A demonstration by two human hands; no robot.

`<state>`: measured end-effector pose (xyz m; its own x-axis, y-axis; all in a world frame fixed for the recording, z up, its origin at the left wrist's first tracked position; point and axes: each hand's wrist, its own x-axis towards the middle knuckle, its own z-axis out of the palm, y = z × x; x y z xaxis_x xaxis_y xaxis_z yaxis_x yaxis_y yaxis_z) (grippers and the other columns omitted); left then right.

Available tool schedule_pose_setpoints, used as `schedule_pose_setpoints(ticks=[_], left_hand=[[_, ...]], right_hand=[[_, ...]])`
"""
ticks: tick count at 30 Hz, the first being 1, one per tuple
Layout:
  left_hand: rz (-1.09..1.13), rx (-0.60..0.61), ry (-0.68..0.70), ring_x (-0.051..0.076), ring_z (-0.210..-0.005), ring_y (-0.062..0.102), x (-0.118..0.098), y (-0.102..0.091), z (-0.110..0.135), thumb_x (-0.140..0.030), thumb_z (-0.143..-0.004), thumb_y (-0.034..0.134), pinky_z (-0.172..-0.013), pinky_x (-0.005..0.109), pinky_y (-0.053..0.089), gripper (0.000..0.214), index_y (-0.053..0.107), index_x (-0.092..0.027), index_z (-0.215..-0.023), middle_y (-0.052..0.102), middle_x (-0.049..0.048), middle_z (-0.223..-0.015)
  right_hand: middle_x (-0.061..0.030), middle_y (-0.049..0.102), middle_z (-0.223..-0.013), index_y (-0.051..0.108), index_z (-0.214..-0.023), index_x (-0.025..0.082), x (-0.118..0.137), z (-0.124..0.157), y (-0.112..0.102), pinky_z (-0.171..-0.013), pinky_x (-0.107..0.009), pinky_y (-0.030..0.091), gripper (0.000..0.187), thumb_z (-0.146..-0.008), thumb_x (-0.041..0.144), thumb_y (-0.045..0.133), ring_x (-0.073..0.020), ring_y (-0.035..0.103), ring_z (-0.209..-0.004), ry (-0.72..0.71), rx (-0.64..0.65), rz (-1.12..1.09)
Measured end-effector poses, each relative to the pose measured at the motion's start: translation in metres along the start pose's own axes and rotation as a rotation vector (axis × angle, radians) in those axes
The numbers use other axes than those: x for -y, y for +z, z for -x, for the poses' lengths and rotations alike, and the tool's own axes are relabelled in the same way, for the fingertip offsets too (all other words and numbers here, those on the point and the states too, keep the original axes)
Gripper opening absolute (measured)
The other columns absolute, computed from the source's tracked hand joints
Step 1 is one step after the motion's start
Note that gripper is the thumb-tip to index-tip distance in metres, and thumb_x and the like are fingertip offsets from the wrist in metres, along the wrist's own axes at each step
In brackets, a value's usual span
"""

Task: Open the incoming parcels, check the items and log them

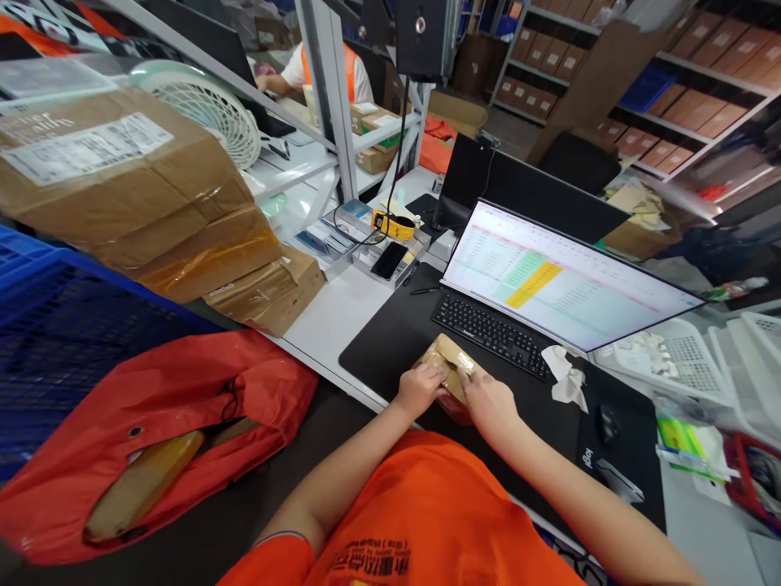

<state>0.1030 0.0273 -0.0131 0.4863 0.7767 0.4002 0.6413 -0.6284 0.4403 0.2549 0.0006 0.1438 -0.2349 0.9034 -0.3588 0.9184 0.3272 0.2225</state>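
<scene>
A small brown cardboard box (448, 352) with a shiny label rests at the front edge of the black desk mat, close to my body. My left hand (422, 388) grips its left side, fingers bent over the top. On the right side, my right hand (488, 400) holds it too, with the thumb and fingers pressed on the upper face near the label. The lower part of the box is partly hidden behind my hands. Just beyond it lies a black keyboard (491, 332), in front of a monitor (561, 273) showing a spreadsheet.
Crumpled tissue (566, 376), a mouse (607, 423) and a box cutter (619, 480) lie to the right. A phone (389, 260) sits on small boxes behind. Large cartons (152, 187) stand at left, above a red sack (201, 391) and a blue crate (73, 350). Another person (298, 73) sits behind.
</scene>
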Motion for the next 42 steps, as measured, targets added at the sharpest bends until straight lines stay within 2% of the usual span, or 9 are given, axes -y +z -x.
schedule_pose_setpoints(ticks=[9,13,17,20,22,25,30,34,42], left_hand=[[-0.039,0.061,-0.009,0.025,-0.103,0.065,-0.01,-0.013,-0.007,-0.041,-0.086,0.069,-0.083,0.036,0.054,0.03,0.07,-0.019,-0.106,0.073,0.0085,-0.104],[-0.088,0.101,0.01,0.027,-0.101,0.064,-0.017,-0.021,-0.013,-0.038,-0.077,0.08,-0.078,0.037,0.056,0.032,0.068,-0.017,-0.098,0.07,0.0084,-0.101],[-0.046,0.08,0.062,0.028,-0.122,0.058,-0.021,-0.023,-0.015,-0.032,-0.074,0.084,-0.099,0.041,0.052,0.041,0.066,-0.018,-0.108,0.066,0.0099,-0.124],[-0.022,0.088,0.048,0.029,-0.128,0.054,-0.022,-0.023,-0.015,-0.03,-0.073,0.085,-0.108,0.043,0.048,0.042,0.065,-0.018,-0.108,0.064,0.0098,-0.131],[-0.011,0.112,0.047,0.03,-0.131,0.052,-0.023,-0.024,-0.015,-0.031,-0.073,0.085,-0.11,0.044,0.046,0.04,0.066,-0.018,-0.106,0.063,0.0104,-0.133],[0.01,0.138,0.055,0.033,-0.141,0.042,-0.023,-0.024,-0.014,-0.031,-0.074,0.083,-0.115,0.049,0.041,0.045,0.065,-0.017,-0.112,0.058,0.0129,-0.14],[0.062,0.189,0.023,0.035,-0.148,0.03,-0.017,-0.021,-0.007,-0.03,-0.071,0.08,-0.119,0.052,0.035,0.069,0.054,-0.014,-0.133,0.048,0.0152,-0.15],[0.094,0.234,0.048,0.034,-0.149,0.028,-0.012,-0.023,-0.003,-0.027,-0.071,0.077,-0.12,0.05,0.033,0.074,0.049,-0.013,-0.138,0.044,0.0167,-0.152],[0.179,0.168,0.004,0.033,-0.14,0.043,-0.009,-0.022,-0.009,-0.016,-0.07,0.075,-0.117,0.052,0.04,0.072,0.046,-0.015,-0.136,0.053,0.017,-0.143]], right_hand=[[-0.0098,0.064,-0.086,0.058,-0.137,0.022,-0.059,0.105,0.067,-0.049,-0.025,0.046,0.059,-0.085,0.0,0.044,-0.0198,0.064,-0.067,0.104,-0.059,0.045],[-0.0071,0.066,-0.084,0.061,-0.135,0.026,-0.105,0.129,0.137,-0.051,-0.028,0.049,0.049,-0.092,0.013,0.041,-0.0204,0.065,-0.063,0.244,-0.064,-0.107],[-0.0104,0.07,-0.11,0.063,-0.131,0.02,-0.132,0.126,0.227,-0.079,-0.038,0.059,0.049,-0.096,0.042,0.037,-0.0267,0.07,-0.093,0.36,-0.229,-0.576],[-0.015,0.069,-0.107,0.071,-0.113,0.016,-0.133,0.108,0.255,-0.089,-0.049,0.056,0.05,-0.093,0.044,0.035,-0.0327,0.067,-0.099,0.423,-0.28,-0.62],[-0.019,0.066,-0.111,0.071,-0.109,0.013,-0.123,0.089,0.238,-0.095,-0.051,0.052,0.051,-0.094,0.046,0.035,-0.034,0.063,-0.106,0.42,-0.413,-0.612],[-0.0193,0.059,-0.124,0.061,-0.127,0.011,-0.094,0.046,0.173,-0.103,-0.044,0.048,0.054,-0.099,0.051,0.038,-0.0283,0.057,-0.116,0.278,-0.618,-0.695],[-0.021,0.056,-0.13,0.048,-0.142,0.007,-0.032,-0.033,0.074,-0.095,-0.039,0.051,0.062,-0.097,0.051,0.052,-0.0298,0.056,-0.115,0.169,-0.352,-0.342],[-0.0228,0.063,-0.108,0.048,-0.139,-0.003,-0.011,-0.061,0.06,-0.073,-0.031,0.055,0.057,-0.106,0.042,0.034,-0.0269,0.064,-0.096,0.113,-0.126,-0.105],[-0.032,0.064,-0.097,0.042,-0.136,-0.018,-0.006,-0.064,0.056,-0.067,-0.036,0.058,0.049,-0.099,0.012,0.027,-0.0302,0.069,-0.086,-0.008,-0.079,-0.001]])
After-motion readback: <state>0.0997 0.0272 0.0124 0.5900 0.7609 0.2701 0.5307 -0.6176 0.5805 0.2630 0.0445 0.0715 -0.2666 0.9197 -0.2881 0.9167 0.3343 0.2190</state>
